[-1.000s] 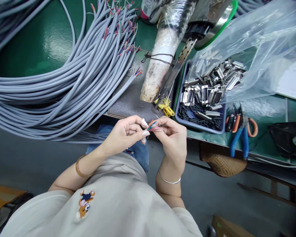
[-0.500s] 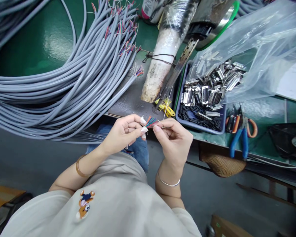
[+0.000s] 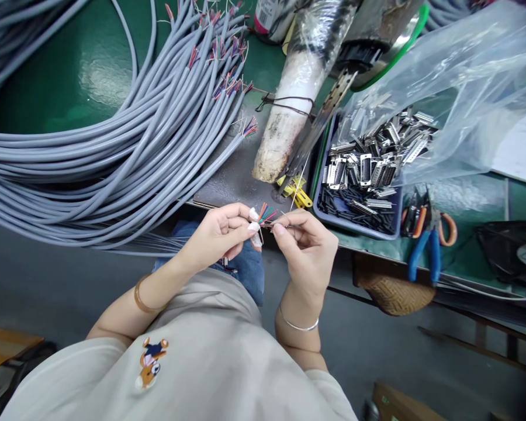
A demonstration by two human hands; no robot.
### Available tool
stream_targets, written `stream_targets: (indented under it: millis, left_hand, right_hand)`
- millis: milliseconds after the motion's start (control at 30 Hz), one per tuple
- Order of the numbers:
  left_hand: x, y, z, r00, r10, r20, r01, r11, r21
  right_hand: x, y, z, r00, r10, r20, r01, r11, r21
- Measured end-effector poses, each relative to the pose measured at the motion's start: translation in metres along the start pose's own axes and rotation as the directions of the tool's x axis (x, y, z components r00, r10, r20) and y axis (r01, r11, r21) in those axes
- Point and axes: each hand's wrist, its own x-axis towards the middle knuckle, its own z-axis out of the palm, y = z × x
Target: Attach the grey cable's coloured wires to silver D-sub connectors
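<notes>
My left hand [image 3: 217,237] is closed around the end of a grey cable, and a fan of thin coloured wires [image 3: 266,213] sticks out past its fingertips. My right hand [image 3: 309,248] pinches one or more of those fine wire strands just to the right of the fan. Both hands hover in front of the bench edge, above my lap. A thick bundle of grey cables [image 3: 114,146] with stripped coloured ends lies across the green bench to the left.
A blue tray [image 3: 319,202] holds metal D-sub connectors [image 3: 368,166] under a clear plastic bag [image 3: 456,88]. Blue-handled pliers [image 3: 425,245] and orange-handled cutters lie at the right. A white wrapped cylinder [image 3: 289,111] and yellow clips [image 3: 296,190] sit behind my hands.
My right hand's fingers drew back from the wire fan and now pinch single strands; the coloured wires spread and tilted upward. The view shifted slightly.
</notes>
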Motion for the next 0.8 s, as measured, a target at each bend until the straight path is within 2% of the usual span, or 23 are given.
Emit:
stream_targets:
  millis: [233, 300, 367, 433, 467, 500, 633, 800]
  left_hand:
    - [0.0, 0.001, 0.001, 1.0, -0.002, 0.014, 0.002, 1.0, 0.007]
    - [-0.001, 0.002, 0.002, 1.0, 0.002, 0.016, -0.002, 1.0, 0.012]
    - [-0.001, 0.003, 0.002, 1.0, 0.004, 0.012, -0.004, 1.0, 0.008]
    - [-0.001, 0.003, 0.002, 1.0, 0.0, 0.009, 0.0, 1.0, -0.006]
    - [-0.001, 0.003, 0.001, 1.0, -0.003, 0.01, 0.003, 1.0, -0.013]
    - [-0.001, 0.002, 0.001, 1.0, -0.008, 0.012, 0.008, 1.0, -0.018]
    - [0.001, 0.0, -0.001, 1.0, -0.022, 0.02, 0.022, 1.0, -0.007]
    - [0.0, 0.001, -0.003, 0.997, -0.034, 0.074, 0.032, 0.999, 0.021]
  right_hand:
    - [0.001, 0.001, 0.004, 0.998, 0.006, -0.061, -0.006, 1.0, 0.0]
    - [0.003, 0.002, 0.002, 0.99, -0.013, -0.14, 0.022, 0.997, 0.068]
    - [0.007, 0.004, -0.002, 0.96, -0.032, -0.278, 0.075, 0.987, 0.145]
    - [0.01, 0.004, -0.007, 0.919, -0.048, -0.392, 0.12, 0.98, 0.16]
    - [0.01, 0.004, -0.009, 0.912, -0.057, -0.407, 0.124, 0.982, 0.14]
    - [0.009, 0.004, -0.01, 0.921, -0.065, -0.385, 0.116, 0.987, 0.112]
    - [0.003, 0.002, -0.007, 0.982, -0.054, -0.18, 0.057, 0.998, 0.014]
    - [0.005, 0.004, -0.002, 0.999, -0.007, -0.038, 0.008, 1.0, 0.021]
